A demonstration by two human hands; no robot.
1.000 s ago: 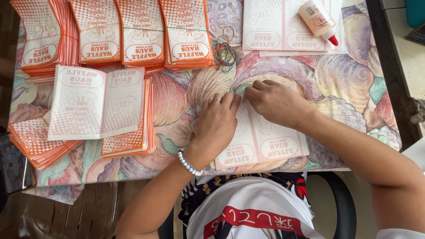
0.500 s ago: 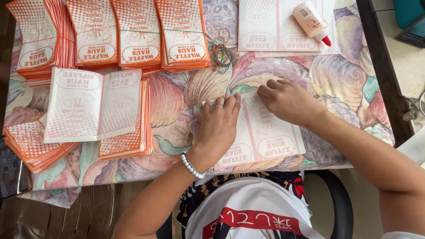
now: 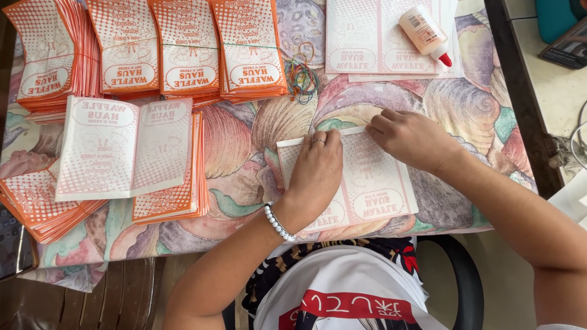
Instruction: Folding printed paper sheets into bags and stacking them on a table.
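At the far left you had stacks of orange printed paper bags (image 3: 43, 67) fanned along the table edge, with more banded bundles (image 3: 183, 49) beside them and an opened-out pale sheet (image 3: 122, 146) lying over a lower pile. Right of those lay a small tangle of coloured rubber bands (image 3: 302, 78) on the shell-patterned tablecloth (image 3: 244, 140). The flat paper sheet (image 3: 373, 189) you were working on sat at the near edge of the table, just in front of your body. It looked thin, light and limp, likely to crease or slide on the cloth, so it was best pinned flat with the palm and taken by an edge or corner. Your left hand (image 3: 315, 174) lay spread, palm down, pressing the sheet's middle, wrist bent back, a beaded bracelet (image 3: 278, 223) on it. Your right hand (image 3: 409, 139) came in from the right with fingers curled narrow, fingertips pressing the sheet's far edge. Beyond it a glue bottle (image 3: 424, 32) lay tilted on more pale sheets (image 3: 367, 43).
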